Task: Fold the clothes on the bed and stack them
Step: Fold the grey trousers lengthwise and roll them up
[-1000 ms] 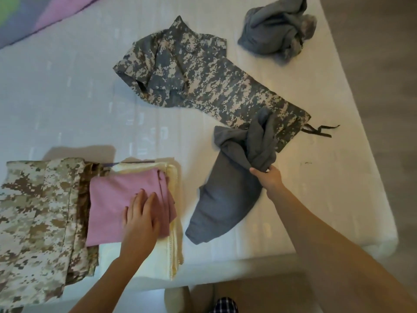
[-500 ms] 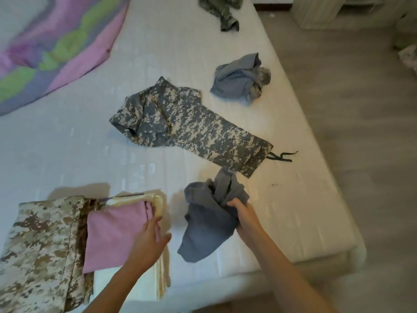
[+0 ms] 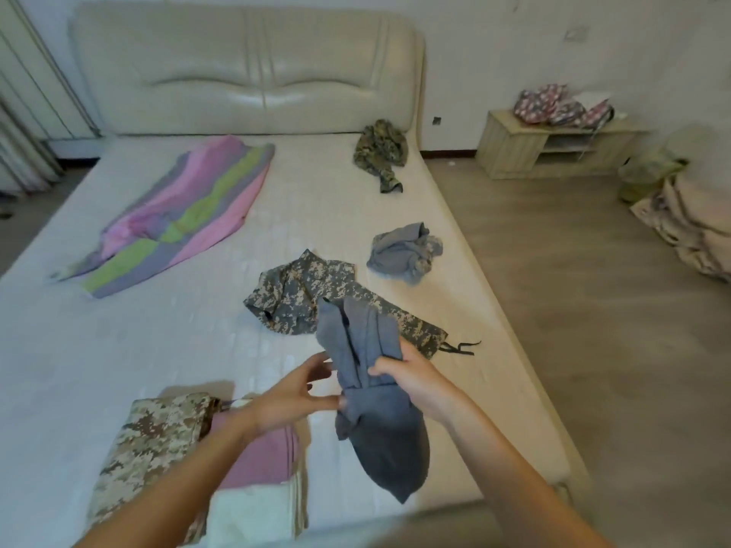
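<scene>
bed carried one folded stack, one striped blanket, three loose garments | one grey garment hung above bed beside stack; likely soft, light, limp, best taken by its corners | right hand grip closed round its bunched middle | left hand grip spread, fingertips touched cloth

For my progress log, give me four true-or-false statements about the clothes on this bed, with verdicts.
1. The right hand grips the dark grey cloth garment. True.
2. The pink folded cloth lies on the cream folded cloth. True.
3. The pink, green and grey striped sheet is neatly folded. False: it lies spread out on the white mattress.
4. The grey pixel-camouflage garment hangs off the bed. False: it lies rumpled on the mattress.
</scene>
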